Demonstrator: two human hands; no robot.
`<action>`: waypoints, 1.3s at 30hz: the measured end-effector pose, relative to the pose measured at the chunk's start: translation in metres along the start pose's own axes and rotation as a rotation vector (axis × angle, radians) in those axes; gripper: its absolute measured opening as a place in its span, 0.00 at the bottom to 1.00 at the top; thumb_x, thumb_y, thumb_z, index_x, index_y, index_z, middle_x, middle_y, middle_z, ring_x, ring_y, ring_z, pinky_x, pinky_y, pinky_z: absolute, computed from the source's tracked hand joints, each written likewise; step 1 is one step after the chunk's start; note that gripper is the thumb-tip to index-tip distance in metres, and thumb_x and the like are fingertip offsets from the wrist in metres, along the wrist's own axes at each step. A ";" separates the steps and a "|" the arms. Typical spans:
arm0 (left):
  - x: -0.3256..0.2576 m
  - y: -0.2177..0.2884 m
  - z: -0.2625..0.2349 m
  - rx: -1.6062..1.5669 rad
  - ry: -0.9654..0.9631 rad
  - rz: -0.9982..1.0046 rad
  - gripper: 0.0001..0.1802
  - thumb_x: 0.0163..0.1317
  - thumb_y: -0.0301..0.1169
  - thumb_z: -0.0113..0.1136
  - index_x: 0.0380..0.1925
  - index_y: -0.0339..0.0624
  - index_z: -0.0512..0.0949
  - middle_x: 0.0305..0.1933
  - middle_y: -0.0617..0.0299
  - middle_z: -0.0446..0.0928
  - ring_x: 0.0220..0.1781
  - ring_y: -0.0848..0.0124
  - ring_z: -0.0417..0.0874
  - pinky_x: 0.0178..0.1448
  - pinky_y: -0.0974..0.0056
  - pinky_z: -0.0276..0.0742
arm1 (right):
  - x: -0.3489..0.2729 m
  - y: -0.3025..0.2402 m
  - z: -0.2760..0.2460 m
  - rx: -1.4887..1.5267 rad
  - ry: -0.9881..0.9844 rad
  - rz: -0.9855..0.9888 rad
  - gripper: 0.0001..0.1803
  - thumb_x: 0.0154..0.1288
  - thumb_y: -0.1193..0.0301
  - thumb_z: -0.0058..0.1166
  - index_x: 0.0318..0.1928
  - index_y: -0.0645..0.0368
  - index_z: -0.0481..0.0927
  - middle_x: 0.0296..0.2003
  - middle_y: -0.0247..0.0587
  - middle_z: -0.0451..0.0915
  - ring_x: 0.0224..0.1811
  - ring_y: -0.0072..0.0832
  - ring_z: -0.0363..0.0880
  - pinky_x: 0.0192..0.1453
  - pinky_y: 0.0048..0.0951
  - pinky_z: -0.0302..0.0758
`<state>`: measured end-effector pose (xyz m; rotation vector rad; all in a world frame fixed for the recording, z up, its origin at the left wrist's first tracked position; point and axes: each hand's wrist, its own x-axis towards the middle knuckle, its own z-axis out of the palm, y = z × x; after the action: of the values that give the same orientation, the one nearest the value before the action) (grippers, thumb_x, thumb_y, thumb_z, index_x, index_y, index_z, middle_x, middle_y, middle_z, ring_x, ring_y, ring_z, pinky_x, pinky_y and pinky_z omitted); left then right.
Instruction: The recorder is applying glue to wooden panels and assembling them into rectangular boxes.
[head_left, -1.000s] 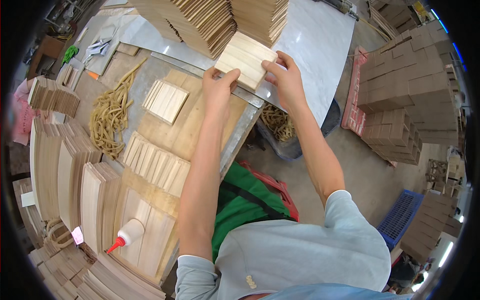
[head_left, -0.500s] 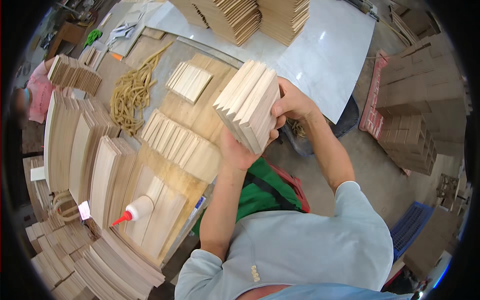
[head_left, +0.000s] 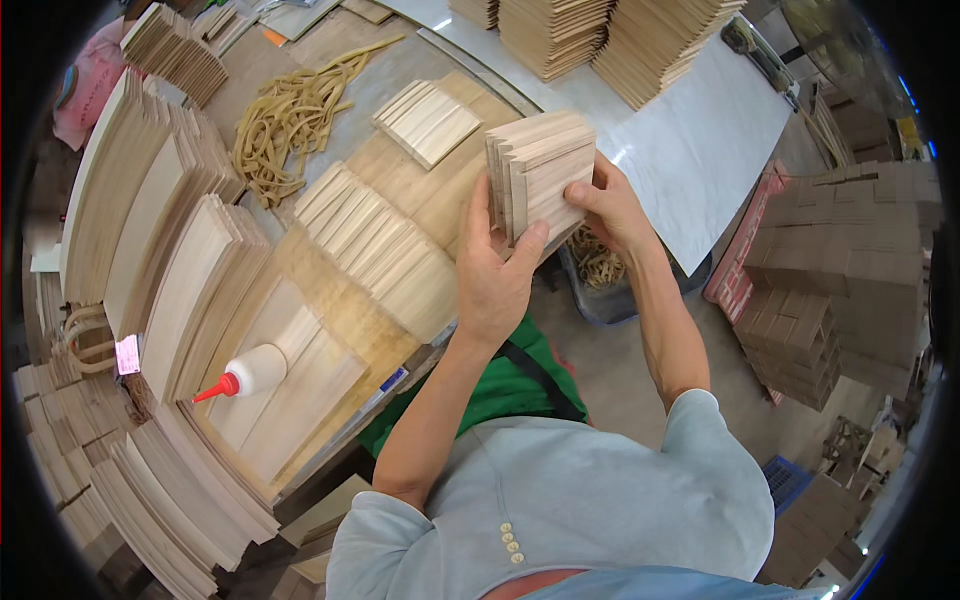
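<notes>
Stack of thin wood slats held up in the air above the near edge of the surface, betw. both hands, slats on edge, faces toward the person. Left hand wraps the stack from below/left: thumb on the front face, fingers curled behind, clamped on the stack. Right hand grips the right side, thumb pressed on the front face, fingers behind; also closed on the stack.

Just left of the stack, on the surface: a fanned row of slats lying overlapped, and a smaller fanned bunch further back. Pile of tan rubber bands beside that, to the left. Glue bottle w/ red nozzle lies on a flat board near the left edge, well apart from the hands. Tall piles of slats stand at left; more stacks on the white sheet at back. Bin w/ rubber bands below the right hand, by the floor.
</notes>
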<state>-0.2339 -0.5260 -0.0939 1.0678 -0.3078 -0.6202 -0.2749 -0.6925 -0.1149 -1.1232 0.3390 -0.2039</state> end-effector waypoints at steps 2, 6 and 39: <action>0.001 -0.006 -0.003 0.162 0.104 0.113 0.40 0.61 0.23 0.56 0.69 0.29 0.46 0.65 0.42 0.61 0.66 0.57 0.67 0.68 0.57 0.64 | 0.002 -0.001 0.007 -0.140 0.020 -0.051 0.47 0.48 0.63 0.71 0.66 0.66 0.61 0.58 0.48 0.72 0.62 0.33 0.69 0.65 0.34 0.65; 0.003 -0.014 -0.006 0.474 0.190 0.168 0.36 0.64 0.23 0.52 0.69 0.29 0.46 0.65 0.43 0.59 0.68 0.57 0.63 0.70 0.57 0.59 | 0.011 -0.003 0.011 -0.248 0.047 0.001 0.45 0.51 0.61 0.70 0.65 0.67 0.63 0.58 0.47 0.72 0.60 0.32 0.70 0.65 0.32 0.63; 0.076 -0.004 -0.055 0.660 0.498 -0.163 0.33 0.59 0.32 0.52 0.60 0.24 0.57 0.58 0.40 0.58 0.61 0.46 0.61 0.66 0.49 0.58 | 0.108 -0.006 0.062 -0.750 -0.073 0.119 0.26 0.58 0.61 0.60 0.51 0.68 0.77 0.42 0.43 0.80 0.45 0.26 0.74 0.52 0.27 0.68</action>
<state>-0.1466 -0.5342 -0.1268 1.8518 0.0232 -0.3762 -0.1518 -0.6775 -0.1027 -1.8379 0.4309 0.0846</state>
